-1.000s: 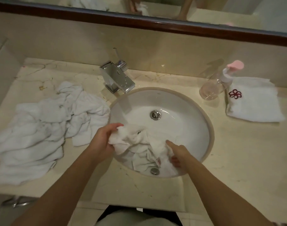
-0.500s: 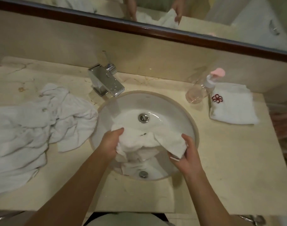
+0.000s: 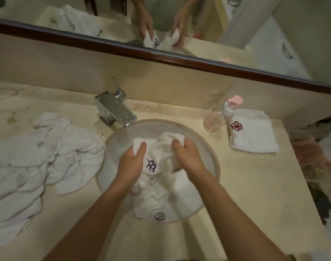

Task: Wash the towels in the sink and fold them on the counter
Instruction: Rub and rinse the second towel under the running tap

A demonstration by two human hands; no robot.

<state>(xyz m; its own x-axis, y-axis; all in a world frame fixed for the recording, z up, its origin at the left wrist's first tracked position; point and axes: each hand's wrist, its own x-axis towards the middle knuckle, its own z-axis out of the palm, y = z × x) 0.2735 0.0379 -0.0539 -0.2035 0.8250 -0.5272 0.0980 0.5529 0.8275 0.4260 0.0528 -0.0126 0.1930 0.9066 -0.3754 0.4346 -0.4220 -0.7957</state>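
Note:
A white towel (image 3: pixel 157 187) with a dark purple embroidered mark hangs bunched over the round sink (image 3: pixel 213 161). My left hand (image 3: pixel 131 162) grips its left upper part, and my right hand (image 3: pixel 187 157) grips a bunched fold on the right. Both hands hold the cloth above the basin, close together. The towel's lower end drapes down to the overflow hole near the front of the bowl. A folded white towel (image 3: pixel 255 136) with a red mark lies on the counter to the right. A crumpled heap of white towels (image 3: pixel 38 162) lies on the counter to the left.
A chrome faucet (image 3: pixel 115 111) stands behind the sink at the left. A clear bottle with a pink pump (image 3: pixel 217 119) lies beside the folded towel. A mirror (image 3: pixel 179 25) runs along the back wall. The counter's right edge (image 3: pixel 300 166) drops off beside a cluttered patch.
Both hands have lifted the towel higher and brought it together toward the basin's middle. The embroidered mark now faces up. The view has shifted slightly.

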